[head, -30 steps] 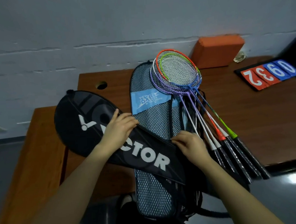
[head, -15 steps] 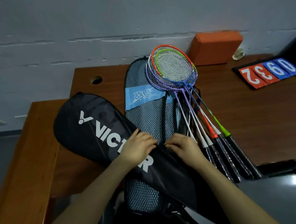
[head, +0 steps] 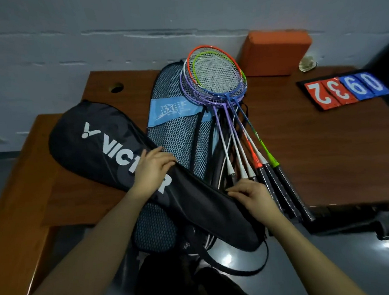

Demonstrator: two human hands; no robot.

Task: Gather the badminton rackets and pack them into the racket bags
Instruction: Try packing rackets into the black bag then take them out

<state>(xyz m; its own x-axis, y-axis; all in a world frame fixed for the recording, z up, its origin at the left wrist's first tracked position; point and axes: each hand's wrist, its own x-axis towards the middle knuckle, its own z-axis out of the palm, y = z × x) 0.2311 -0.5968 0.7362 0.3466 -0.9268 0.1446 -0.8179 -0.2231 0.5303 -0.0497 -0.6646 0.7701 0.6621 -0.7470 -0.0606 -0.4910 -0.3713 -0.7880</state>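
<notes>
A black racket bag [head: 91, 149] with white lettering lies slanted across the wooden table [head: 314, 144], its narrow end hanging over the front edge. My left hand [head: 152, 170] presses on the bag's middle, over the lettering. My right hand [head: 252, 196] pinches the bag's upper edge near its narrow end. Under it lies a blue mesh racket bag [head: 179, 134]. Several rackets [head: 216, 77] with orange, green, purple and white frames are stacked on the mesh bag, their black grips [head: 282, 187] fanned out just right of my right hand.
An orange block [head: 274, 51] stands against the grey wall at the back. A flip scoreboard [head: 342, 90] with red and blue number cards lies at the right. A lower wooden surface [head: 21, 192] adjoins the table on the left. A black strap loop [head: 241, 265] hangs below the bag.
My right hand has slid from next to the left hand along the black bag's edge toward its narrow end. The left hand stays on the lettering.
</notes>
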